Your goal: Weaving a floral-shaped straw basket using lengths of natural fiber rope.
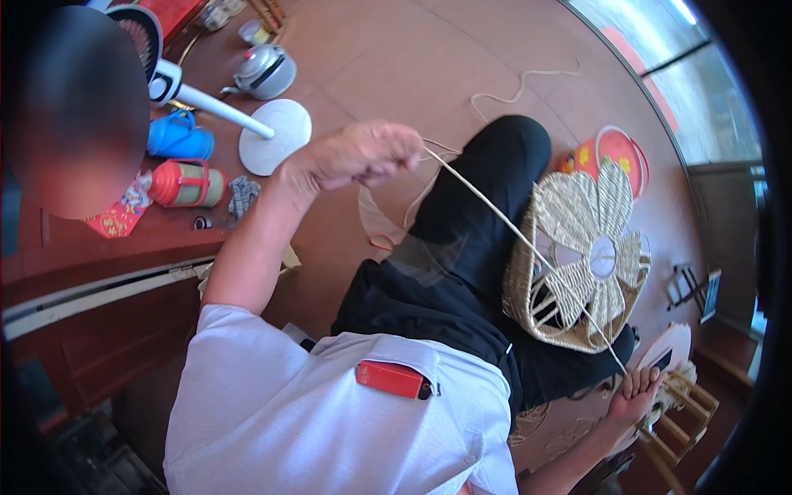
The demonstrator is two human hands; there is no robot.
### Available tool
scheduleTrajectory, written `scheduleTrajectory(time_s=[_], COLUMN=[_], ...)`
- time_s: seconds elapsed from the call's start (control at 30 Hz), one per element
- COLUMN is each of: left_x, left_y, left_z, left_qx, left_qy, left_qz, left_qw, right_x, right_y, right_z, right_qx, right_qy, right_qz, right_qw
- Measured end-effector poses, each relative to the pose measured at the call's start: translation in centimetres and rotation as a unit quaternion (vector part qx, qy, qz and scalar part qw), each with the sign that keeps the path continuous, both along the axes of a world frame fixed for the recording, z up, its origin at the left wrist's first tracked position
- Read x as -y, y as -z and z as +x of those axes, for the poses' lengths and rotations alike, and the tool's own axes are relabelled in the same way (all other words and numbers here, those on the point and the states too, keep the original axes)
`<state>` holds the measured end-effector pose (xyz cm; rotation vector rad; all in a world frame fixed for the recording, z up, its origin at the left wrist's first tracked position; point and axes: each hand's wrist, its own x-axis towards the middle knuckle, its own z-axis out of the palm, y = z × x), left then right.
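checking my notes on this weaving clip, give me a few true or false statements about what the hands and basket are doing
1. The left hand is raised and pinches a pale strand. True.
2. The strand runs slack in loops across the floor between the hands. False: it stretches taut from the left hand, past the basket, to the right hand.
3. The basket rests on the person's lap. True.
4. The basket is solid red plastic. False: it is woven from pale straw-coloured material in a petal pattern with open gaps.
5. A white fan lies on the floor beyond the left hand. True.
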<state>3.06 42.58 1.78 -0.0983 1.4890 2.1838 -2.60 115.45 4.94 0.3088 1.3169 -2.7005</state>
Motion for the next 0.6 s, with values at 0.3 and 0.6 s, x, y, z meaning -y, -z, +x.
scheduleTrajectory(time_s=[0.3,0.6], left_x=[3.6,-3.2], left_y=[12.5,21.9], left_z=[2.4,3.2], left_qx=[0.084,0.117], left_qy=[-0.073,0.080], left_qz=[-0.077,-0.178], left_qw=[0.991,0.974], right_x=[-5.3,2.0], right_y=[0.5,-0.6], right_z=[-1.2,1.2], right_qx=[0.191,0.272], right_qy=[0.123,0.033], right_qz=[0.117,0.279], right_qw=[0.967,0.921])
